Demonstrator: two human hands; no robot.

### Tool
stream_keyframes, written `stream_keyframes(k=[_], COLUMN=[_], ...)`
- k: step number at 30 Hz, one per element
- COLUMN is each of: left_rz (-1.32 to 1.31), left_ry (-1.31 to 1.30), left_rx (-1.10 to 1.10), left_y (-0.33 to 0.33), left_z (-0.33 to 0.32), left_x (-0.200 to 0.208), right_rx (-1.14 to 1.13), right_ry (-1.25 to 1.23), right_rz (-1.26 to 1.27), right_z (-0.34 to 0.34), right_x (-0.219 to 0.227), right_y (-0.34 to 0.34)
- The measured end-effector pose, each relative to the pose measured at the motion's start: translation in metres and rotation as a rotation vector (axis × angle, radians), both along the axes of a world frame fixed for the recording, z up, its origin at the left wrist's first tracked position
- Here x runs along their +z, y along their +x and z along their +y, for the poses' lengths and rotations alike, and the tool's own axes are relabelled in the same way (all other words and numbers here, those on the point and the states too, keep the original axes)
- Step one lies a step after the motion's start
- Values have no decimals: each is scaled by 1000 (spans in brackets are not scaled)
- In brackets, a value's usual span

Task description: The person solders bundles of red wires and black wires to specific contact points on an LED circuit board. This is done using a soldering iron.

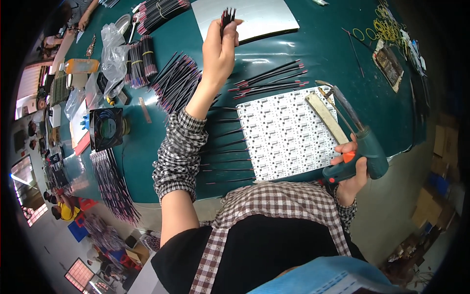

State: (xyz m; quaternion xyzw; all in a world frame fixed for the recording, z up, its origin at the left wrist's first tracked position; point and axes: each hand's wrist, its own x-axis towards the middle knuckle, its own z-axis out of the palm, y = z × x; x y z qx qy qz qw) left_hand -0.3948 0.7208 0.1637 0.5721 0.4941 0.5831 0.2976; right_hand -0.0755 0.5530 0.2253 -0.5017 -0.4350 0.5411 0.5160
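Fingers of our right hand point(353, 182) wrap round a green soldering gun point(372, 152), its tip near the far right corner of the white circuit board point(289, 134) in front of us. Black wires point(226, 109) line the board's left edge. Past it, loose wires point(269, 90) lie on the green table point(333, 54), and farther out our left hand point(220, 54) grips a small wire bunch point(228, 19) near a white-topped stack point(254, 17).

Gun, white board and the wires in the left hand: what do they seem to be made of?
Gun: likely moulded plastic, from its smooth, rounded green body; the dull grey front tube looks metal.
White board: probably coated laminate, matte, its flat face dotted with dark marks.
Wires: seemingly black plastic or rubber sleeving, being slim and dark; metal cores can't be made out.
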Motion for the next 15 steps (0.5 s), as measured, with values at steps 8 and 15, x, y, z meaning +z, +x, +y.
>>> stream_keyframes(k=[8, 15], left_rz=[-499, -586], left_ry=[-326, -641], left_rx=[-111, -156], left_y=[-54, -56], left_z=[-51, -92], left_x=[23, -20], right_rx=[39, 134], right_ry=[-58, -87], right_rz=[-37, -35], right_z=[-26, -19], right_x=[-14, -63], right_y=[-43, -58])
